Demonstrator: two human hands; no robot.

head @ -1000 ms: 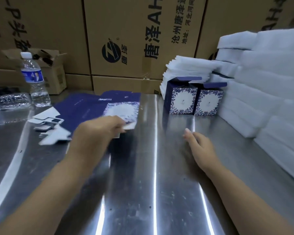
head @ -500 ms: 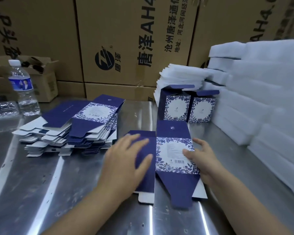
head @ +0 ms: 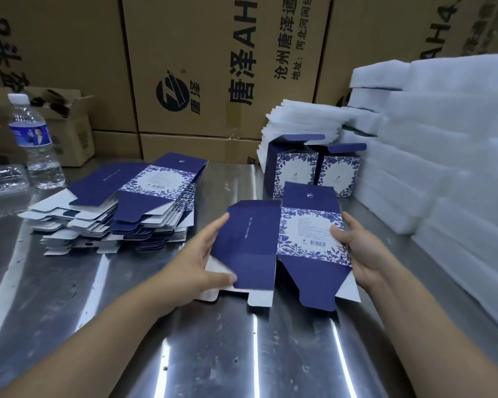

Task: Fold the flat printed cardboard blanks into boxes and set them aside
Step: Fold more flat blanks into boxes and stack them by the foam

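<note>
Change: the blank point(head: 285, 245), pressed flat a moment ago, is now lifting off the table point(head: 242, 354) at frame centre.
Left grip point(head: 202, 259): pinching its left edge.
Right grip point(head: 360, 248): pinching its right edge.
Meaning: folding is likely starting.

Water bottle point(head: 35, 145), foam sheets point(head: 443, 156), cartons point(head: 213, 67)

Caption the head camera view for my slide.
Left hand and right hand hold one flat blank; blank stack at left, two folded boxes behind.
</note>
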